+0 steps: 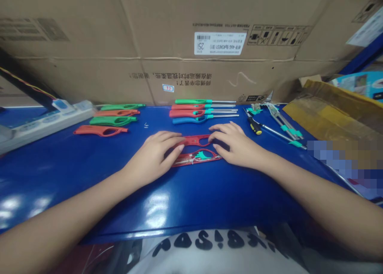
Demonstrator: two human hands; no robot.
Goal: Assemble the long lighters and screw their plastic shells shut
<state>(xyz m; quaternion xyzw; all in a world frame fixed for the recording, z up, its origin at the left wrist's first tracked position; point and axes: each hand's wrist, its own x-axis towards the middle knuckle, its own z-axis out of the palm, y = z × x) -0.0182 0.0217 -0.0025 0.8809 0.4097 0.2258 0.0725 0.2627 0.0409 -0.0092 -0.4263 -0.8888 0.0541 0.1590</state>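
Note:
A red lighter casing half [194,140] lies crosswise in front of me on the blue table. My left hand [160,152] has its fingers curled over the left end of this half, the thumb reaching toward the piece below. At the other end, my right hand [235,143] grips with bent fingers, its thumb near the lower piece. Just below lies an open red lighter half [191,159] with a teal trigger [204,155] and internal parts showing. My fingers hide both ends of the upper half and the left end of the lower one.
Several long-nosed lighters [196,120] lie at the back centre, green and red casings [103,130] at the left. A screwdriver [254,124] and metal lighter tubes [283,132] are at the right. A power strip [48,120] borders the left; a cardboard box [104,80] stands behind.

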